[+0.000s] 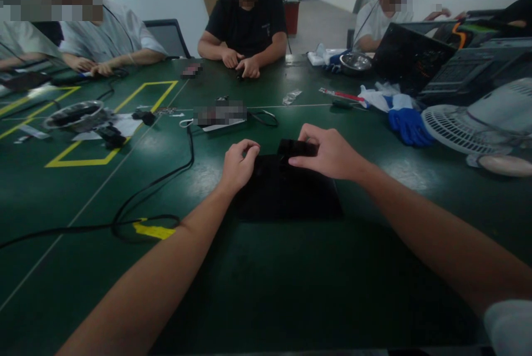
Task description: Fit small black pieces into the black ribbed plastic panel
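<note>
A dark, flat black plate (297, 198) lies on the green table in front of me. At its far side stands a black block-shaped part (296, 148); whether the two are joined is too dark to tell. My right hand (330, 148) is closed round the right end of the block, thumb in front and fingers behind. Beside the plate's far left corner is my left hand (241, 164), its fingers curled and thumb near the fingertips. What it holds, if anything, I cannot make out.
A black cable (152, 178) with a yellow tag (153, 229) runs along the left. Blue-white gloves (409, 123) and a white fan (469, 123) lie right. Farther off are a metal ring (77, 115) and a steel bowl (355, 62). Several people sit around the table.
</note>
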{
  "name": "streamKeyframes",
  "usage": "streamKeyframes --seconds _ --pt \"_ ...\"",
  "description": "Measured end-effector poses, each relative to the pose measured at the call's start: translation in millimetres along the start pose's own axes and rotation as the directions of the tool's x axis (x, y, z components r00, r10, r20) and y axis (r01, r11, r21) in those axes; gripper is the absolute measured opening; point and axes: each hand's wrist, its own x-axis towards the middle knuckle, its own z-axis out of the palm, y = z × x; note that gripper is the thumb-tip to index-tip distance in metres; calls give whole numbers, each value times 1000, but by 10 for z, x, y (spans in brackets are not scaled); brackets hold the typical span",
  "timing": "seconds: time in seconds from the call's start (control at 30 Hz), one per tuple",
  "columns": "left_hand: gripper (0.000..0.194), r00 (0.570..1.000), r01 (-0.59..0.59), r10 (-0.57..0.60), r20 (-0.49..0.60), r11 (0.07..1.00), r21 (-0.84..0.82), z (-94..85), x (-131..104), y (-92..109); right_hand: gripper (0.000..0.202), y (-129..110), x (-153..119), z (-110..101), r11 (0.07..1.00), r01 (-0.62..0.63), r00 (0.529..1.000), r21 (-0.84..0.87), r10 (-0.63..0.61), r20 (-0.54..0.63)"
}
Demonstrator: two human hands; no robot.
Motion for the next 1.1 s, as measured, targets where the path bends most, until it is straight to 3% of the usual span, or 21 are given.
streamKeyframes --seconds 0.33,0.73,1.1 --pt "23 1000 26 -26 1 999 -48 15 -7 2 36 -7 -18 32 999 31 995 -38 -27 91" --pt "26 999 38 -37 3 999 -34 9 -25 29 33 -105 -49 54 963 96 990 -252 -67 123" --pt "26 999 42 -42 13 999 -32 -17 -43 45 32 -49 -30 97 966 93 982 -241 -49 182"
